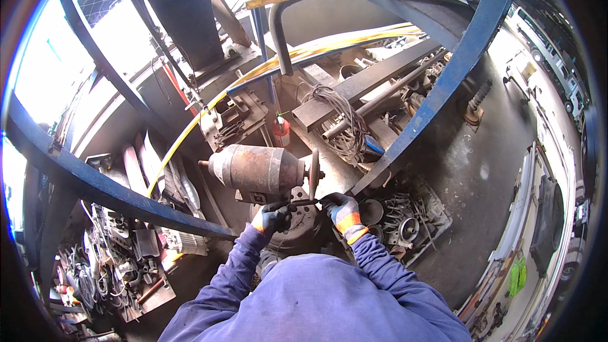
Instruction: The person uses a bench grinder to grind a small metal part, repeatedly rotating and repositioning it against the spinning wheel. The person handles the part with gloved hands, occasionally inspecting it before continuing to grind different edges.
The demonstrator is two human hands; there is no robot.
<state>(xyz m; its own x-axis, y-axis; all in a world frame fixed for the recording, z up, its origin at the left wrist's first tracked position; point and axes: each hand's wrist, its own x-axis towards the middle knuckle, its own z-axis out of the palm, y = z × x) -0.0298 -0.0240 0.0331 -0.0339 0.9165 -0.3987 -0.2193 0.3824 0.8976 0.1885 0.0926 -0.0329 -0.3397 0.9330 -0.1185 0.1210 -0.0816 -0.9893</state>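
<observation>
A rusty bench grinder (256,170) stands in front of me, with its grinding wheel (314,176) on the right end of the motor. Both my hands wear dark gloves with orange and grey cuffs. My left hand (274,218) is closed on one end of a short dark metal bar (305,202), just below the motor. My right hand (339,209) grips its other end, to the right of the wheel. The bar lies level at the wheel's lower edge; I cannot tell whether they touch. A round base with holes (303,233) shows beneath.
Blue steel beams (437,101) slant across both sides. A tray of metal parts (411,221) is at right, a heap of tools and scrap (114,266) at left. Coiled cable (339,120), a red container (281,132) and yellow strips (190,139) lie beyond the grinder.
</observation>
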